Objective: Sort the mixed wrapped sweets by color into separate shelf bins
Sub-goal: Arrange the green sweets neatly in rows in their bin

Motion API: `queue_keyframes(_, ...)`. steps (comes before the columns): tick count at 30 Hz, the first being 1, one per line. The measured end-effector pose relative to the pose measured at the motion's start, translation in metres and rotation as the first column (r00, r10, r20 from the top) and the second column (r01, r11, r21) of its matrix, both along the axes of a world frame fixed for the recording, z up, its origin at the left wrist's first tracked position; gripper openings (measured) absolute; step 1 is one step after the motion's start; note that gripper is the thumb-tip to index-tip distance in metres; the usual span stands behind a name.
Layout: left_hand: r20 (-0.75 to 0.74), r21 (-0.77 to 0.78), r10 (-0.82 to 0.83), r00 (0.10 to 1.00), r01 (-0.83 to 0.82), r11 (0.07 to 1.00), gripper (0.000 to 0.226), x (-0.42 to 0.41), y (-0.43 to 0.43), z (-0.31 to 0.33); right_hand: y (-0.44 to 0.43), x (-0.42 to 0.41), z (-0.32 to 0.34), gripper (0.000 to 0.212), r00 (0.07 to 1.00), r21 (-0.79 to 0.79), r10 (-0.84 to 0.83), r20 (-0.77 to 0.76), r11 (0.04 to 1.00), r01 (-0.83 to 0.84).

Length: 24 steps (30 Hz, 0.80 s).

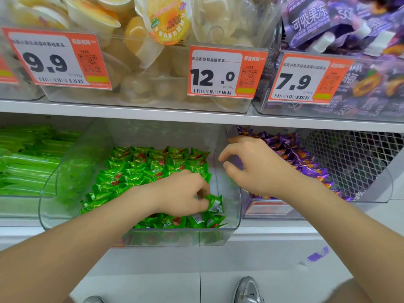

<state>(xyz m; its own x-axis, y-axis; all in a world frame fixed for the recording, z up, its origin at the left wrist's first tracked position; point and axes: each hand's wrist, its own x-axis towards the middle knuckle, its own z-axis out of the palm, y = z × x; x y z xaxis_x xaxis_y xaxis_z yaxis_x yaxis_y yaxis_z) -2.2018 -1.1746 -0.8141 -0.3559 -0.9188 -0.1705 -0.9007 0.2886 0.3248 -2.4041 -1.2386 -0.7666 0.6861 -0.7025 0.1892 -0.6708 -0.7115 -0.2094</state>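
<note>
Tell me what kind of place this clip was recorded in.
Probably a snack shop aisle: orange price tags with barcodes, and clear shelf bins of green sweets and purple sweets.

The lower shelf (269,229) carries a left bin (13,207) of green sticks (26,167), a middle bin (175,237) of green sweets (142,165) and a right bin (376,189) of purple sweets (290,149), side by side.

Left hand (183,193) curled, right hand (260,167) loose
</note>
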Motion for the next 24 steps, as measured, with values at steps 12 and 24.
queue_keyframes(12,-0.757,0.510,0.523,0.392,-0.147,0.847,0.019,0.020,0.029,0.048,0.026,0.013,0.014,0.045,0.963,0.104,0.197,0.182,0.970,-0.218)
queue_keyframes(24,-0.568,-0.183,0.184,0.802,-0.341,0.922,0.019,0.026,0.046,0.048,0.048,0.035,0.007,0.045,0.977,0.033,0.001,0.215,0.999,-0.009)
